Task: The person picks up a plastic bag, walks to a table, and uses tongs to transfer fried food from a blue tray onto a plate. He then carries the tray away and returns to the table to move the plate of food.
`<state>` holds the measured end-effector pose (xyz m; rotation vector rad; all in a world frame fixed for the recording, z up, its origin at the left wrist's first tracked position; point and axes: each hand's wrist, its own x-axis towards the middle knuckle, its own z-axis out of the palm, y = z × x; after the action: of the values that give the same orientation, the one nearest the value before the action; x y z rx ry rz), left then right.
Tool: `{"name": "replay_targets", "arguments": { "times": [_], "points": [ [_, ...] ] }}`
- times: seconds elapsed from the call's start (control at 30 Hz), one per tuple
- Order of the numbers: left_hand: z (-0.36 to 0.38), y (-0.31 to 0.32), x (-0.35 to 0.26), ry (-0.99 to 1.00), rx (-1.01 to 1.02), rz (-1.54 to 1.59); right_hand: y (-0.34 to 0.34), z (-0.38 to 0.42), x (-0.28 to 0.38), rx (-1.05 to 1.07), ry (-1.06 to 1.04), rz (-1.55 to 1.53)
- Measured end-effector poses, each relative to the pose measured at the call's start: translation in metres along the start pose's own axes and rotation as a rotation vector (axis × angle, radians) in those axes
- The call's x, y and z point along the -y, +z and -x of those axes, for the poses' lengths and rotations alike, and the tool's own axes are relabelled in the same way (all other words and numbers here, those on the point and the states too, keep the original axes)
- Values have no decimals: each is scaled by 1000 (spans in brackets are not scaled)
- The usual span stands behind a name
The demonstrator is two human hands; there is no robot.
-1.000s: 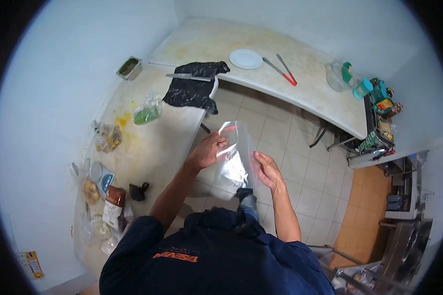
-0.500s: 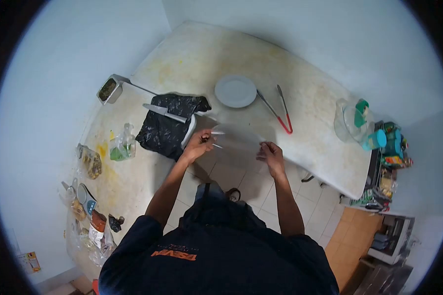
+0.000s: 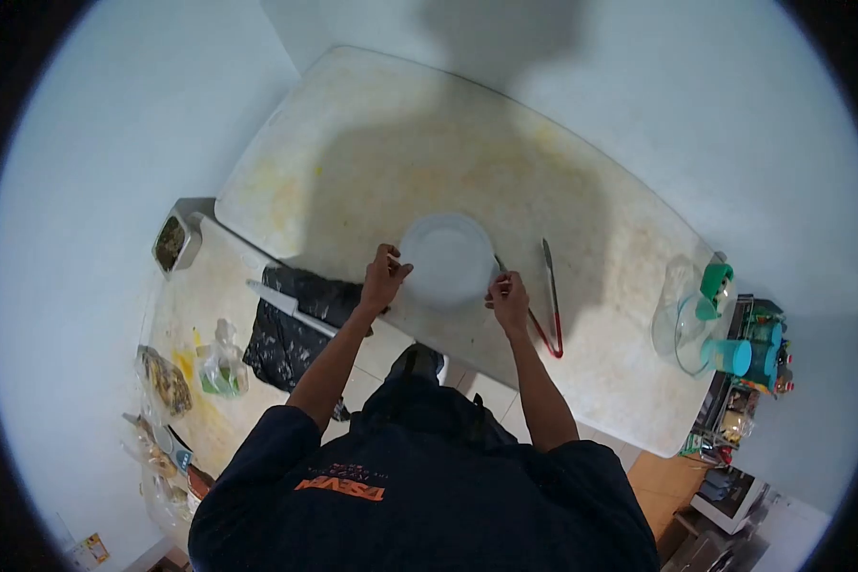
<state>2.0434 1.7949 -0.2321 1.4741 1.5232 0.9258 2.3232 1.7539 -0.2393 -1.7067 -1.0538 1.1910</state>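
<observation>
A white round plate (image 3: 445, 229) lies on the table in front of me. Over its near part is a thin, clear round sheet (image 3: 448, 292), hard to tell apart from the plate beneath. My left hand (image 3: 385, 279) is at the sheet's left edge, thumb and fingers closed on it. On the opposite edge, my right hand (image 3: 508, 298) pinches the sheet with its fingertips. Red-handled tongs (image 3: 549, 305) rest just right of my right hand, one arm partly behind it. A black plastic bag (image 3: 286, 343) with a knife (image 3: 291, 309) on top is left of my left forearm.
A metal container (image 3: 176, 238) with dark contents stands at the far left. Nearer are plastic bags of food (image 3: 221, 370). To the right are a clear bowl (image 3: 679, 329), a turquoise cup (image 3: 729, 357) and a rack of goods. The table edge (image 3: 481, 360) runs close before me.
Both hands have carried the clear sheet from above the floor gap to over the plate. My view has turned, and my shadow now falls across the table.
</observation>
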Motion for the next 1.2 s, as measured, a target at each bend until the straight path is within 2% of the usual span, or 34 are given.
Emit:
{"name": "replay_targets", "arguments": {
  "times": [0.2,0.3,0.4,0.5,0.6,0.7,0.8,0.83,0.93,1.03,1.2],
  "points": [
    [-58,14,29,21,-17,-155,18,-45,-14,3,-157,325],
    [-66,19,38,-75,36,-223,23,-49,-15,44,-188,364],
    [-66,26,40,-221,-15,-224,23,-50,-15,57,-252,436],
    [-58,33,26,-17,-217,-459,24,-47,-15,0,-343,515],
    [-53,34,8,167,-118,-583,23,-44,-5,-10,-388,606],
    [-39,57,34,369,303,-628,19,-40,1,9,-388,584],
    [-21,77,3,446,453,-784,10,-30,-3,13,-358,556],
    [-21,82,0,341,614,-864,4,-26,-5,21,-345,545],
    [-15,90,1,329,467,-827,-17,-5,-12,-46,-320,543],
    [-21,92,-3,333,508,-945,-39,19,-18,-115,-261,559],
    [-26,98,-13,233,577,-925,-77,53,-39,-241,-178,621]
  ]
}}
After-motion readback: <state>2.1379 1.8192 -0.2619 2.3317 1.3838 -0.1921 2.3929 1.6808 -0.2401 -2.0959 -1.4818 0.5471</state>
